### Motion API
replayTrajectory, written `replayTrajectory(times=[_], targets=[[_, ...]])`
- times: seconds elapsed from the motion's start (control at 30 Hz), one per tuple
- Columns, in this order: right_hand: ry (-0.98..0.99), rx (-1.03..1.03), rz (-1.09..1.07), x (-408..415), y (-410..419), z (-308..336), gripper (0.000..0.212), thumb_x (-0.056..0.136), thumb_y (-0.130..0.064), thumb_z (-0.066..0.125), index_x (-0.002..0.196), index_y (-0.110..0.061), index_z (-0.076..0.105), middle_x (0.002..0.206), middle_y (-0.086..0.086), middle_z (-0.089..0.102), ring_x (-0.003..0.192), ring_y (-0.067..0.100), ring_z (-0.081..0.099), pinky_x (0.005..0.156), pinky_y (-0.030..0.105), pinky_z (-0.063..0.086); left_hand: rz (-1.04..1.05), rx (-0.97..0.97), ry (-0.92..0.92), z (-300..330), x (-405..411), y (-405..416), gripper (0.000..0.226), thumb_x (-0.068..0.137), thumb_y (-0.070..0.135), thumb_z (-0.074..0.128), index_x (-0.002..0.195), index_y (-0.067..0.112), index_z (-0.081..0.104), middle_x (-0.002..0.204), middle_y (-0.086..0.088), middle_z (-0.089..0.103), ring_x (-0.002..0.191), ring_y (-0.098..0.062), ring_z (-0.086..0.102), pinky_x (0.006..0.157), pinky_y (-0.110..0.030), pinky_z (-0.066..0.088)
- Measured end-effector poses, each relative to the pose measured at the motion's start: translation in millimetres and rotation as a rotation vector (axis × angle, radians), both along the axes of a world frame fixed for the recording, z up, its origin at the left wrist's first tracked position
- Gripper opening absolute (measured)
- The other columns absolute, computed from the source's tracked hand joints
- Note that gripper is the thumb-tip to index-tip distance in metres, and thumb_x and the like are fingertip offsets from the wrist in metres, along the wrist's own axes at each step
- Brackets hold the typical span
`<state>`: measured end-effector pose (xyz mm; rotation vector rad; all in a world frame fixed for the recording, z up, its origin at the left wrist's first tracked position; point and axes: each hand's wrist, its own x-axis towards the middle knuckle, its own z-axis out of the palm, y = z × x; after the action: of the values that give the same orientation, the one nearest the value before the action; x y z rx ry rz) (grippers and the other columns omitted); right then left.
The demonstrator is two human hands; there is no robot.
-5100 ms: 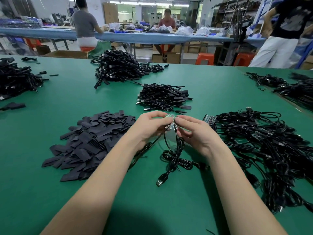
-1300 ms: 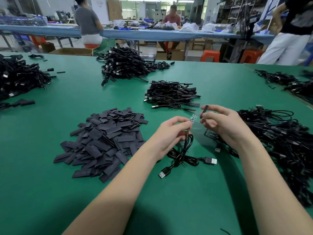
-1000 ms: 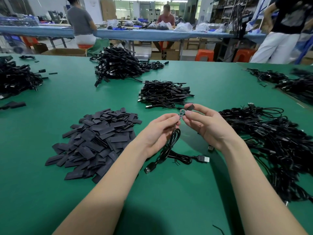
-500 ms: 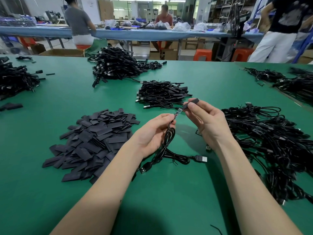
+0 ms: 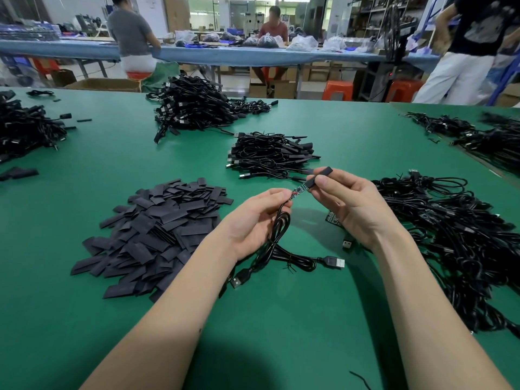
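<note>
I sit in a bright workshop. A long blue-covered table (image 5: 225, 56) runs across the back with people at it, and orange plastic stools (image 5: 337, 90) stand near it. Before me spreads the broad green tabletop (image 5: 365, 136). A large tangle of black cables (image 5: 464, 235) lies at my right and a heap of flat black sleeve pieces (image 5: 163, 229) at my left. A smaller bundle of cables (image 5: 270, 154) sits just beyond my hands.

My left hand (image 5: 253, 220) is raised over the tabletop, its fingers pinching a coiled black USB cable (image 5: 281, 229) whose plugs trail onto the surface. My right hand (image 5: 349, 204) pinches a short black sleeve (image 5: 319, 175) between thumb and fingers. The sleeve's near end meets the tip of the small circuit board (image 5: 298, 190) at the cable's upper end.
</note>
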<state>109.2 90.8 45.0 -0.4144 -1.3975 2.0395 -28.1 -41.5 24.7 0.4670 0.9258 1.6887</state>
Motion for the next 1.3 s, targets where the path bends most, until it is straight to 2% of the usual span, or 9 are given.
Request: replayTrajectory(times=[0.2,0.5,0.63,0.9,1.0,1.1,1.3], targets=[[-0.028,0.056,0.086,10,5,3,0.021,0.074,-0.009,0.076,0.094,-0.012,0.079,0.099,0.011,0.077,0.093,0.016,0.074,0.08,0.02,0.057,-0.038,-0.003,0.025,1,2,-2,0.009,0.075,0.014,0.071,0.07,0.016,0.077,0.072,-0.001,0.063,0.059,-0.006,0.057,0.054,-0.013,0.051],[-0.012,0.16,0.096,10,2,5,0.025,0.078,-0.005,0.072,0.103,-0.008,0.071,0.101,0.01,0.077,0.096,0.017,0.073,0.084,0.022,0.057,-0.031,0.023,-0.012,1,0,-3,0.007,0.076,0.01,0.07,0.073,0.013,0.076,0.073,-0.002,0.062,0.059,-0.006,0.057,0.053,-0.013,0.051],[-0.022,0.16,0.113,12,2,4,0.023,0.077,-0.004,0.072,0.1,-0.008,0.071,0.1,0.009,0.077,0.094,0.015,0.073,0.083,0.021,0.056,-0.036,0.025,-0.008,0,-2,-3,0.007,0.077,0.009,0.076,0.072,0.014,0.077,0.073,-0.001,0.063,0.059,-0.006,0.057,0.053,-0.013,0.051],[-0.102,0.242,0.138,15,5,11,0.02,0.07,-0.008,0.078,0.09,-0.014,0.081,0.093,0.009,0.078,0.085,0.014,0.074,0.077,0.019,0.057,-0.035,0.005,0.048,-1,-1,-3,0.011,0.076,0.009,0.07,0.071,0.014,0.078,0.072,-0.002,0.064,0.058,-0.006,0.058,0.054,-0.013,0.052],[-0.097,0.246,0.129,13,4,9,0.02,0.07,-0.008,0.078,0.09,-0.013,0.081,0.092,0.009,0.078,0.085,0.014,0.074,0.076,0.019,0.058,-0.036,0.003,0.063,-2,-2,-3,0.006,0.075,0.009,0.069,0.078,0.011,0.075,0.072,-0.003,0.065,0.058,-0.007,0.058,0.054,-0.013,0.051],[-0.074,0.254,0.095,10,3,8,0.024,0.071,-0.009,0.078,0.095,-0.01,0.078,0.094,0.011,0.078,0.086,0.015,0.074,0.077,0.02,0.058,-0.035,0.009,0.078,-3,-2,-2,0.014,0.076,0.009,0.069,0.089,0.008,0.066,0.073,-0.002,0.064,0.059,-0.007,0.057,0.054,-0.013,0.051],[-0.043,0.211,0.122,0,-7,0,0.02,0.072,-0.009,0.077,0.091,-0.014,0.079,0.096,0.012,0.078,0.087,0.017,0.074,0.08,0.023,0.058,-0.04,0.044,0.061,-3,-1,-2,0.011,0.079,0.011,0.067,0.089,0.01,0.061,0.072,-0.001,0.063,0.058,-0.006,0.057,0.053,-0.013,0.05]])
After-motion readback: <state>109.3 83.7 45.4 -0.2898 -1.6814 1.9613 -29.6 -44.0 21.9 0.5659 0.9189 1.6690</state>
